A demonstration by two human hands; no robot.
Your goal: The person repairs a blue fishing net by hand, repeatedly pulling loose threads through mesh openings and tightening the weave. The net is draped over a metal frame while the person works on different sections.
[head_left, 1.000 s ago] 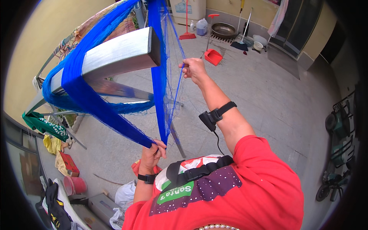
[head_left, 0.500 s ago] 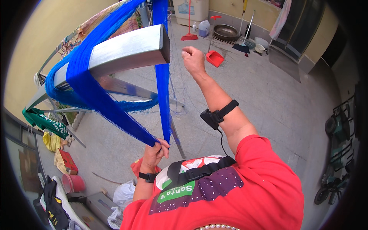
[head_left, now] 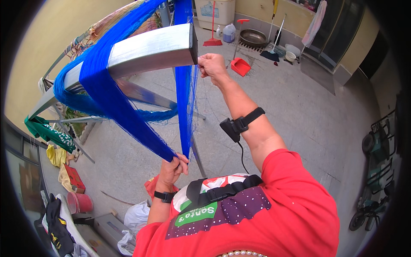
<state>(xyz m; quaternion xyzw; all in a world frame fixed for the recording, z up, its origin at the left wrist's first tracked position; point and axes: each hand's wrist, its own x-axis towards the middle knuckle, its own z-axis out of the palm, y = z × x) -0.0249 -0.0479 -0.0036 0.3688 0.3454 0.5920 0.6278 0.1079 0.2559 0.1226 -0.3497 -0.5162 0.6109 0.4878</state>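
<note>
A long skein of bright blue thread is draped over a square metal bar and hangs down toward me in two flat bands. At its lower end my left hand grips the loop where the bands meet. My right hand is raised just right of the bar's end, thumb and fingers pinched together. Fine loose strands hang close to those fingertips, but whether one is between them is too small to make out. A darker blue bundle passes behind the near band.
The bar belongs to a metal stand with slanting legs on the grey floor. A red dustpan, a red broom and a wide metal basin are by the far wall. A pink bucket stands at lower left.
My right hand has moved slightly left, up to the bar's end and the loose strands. The bar appears shifted a little right in view. My left hand keeps its grip on the skein.
</note>
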